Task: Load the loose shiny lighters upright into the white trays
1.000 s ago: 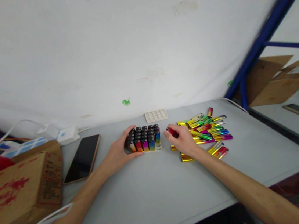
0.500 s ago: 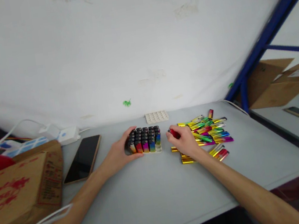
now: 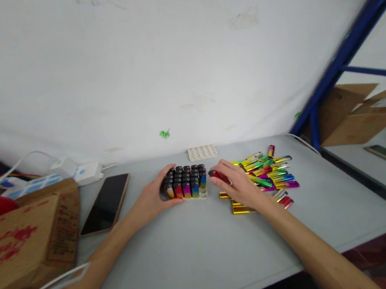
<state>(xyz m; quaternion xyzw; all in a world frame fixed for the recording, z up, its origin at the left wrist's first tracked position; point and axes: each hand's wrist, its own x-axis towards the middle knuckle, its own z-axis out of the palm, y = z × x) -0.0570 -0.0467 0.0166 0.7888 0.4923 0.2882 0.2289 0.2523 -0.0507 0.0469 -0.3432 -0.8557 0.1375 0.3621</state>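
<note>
We're loading the tray of lighters: left hand braces it, right hand fingers pinch a red lighter. Next it probably needs standing upright into the empty corner slot.

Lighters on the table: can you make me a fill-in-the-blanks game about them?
1. The right hand holds a ____ lighter.
2. The left hand touches the tray of upright lighters on its ____ side.
3. The dark phone lies ____ of that tray.
4. The loose lighters lie in a ____ under the right hand.

Missing words: red; left; left; pile
</note>
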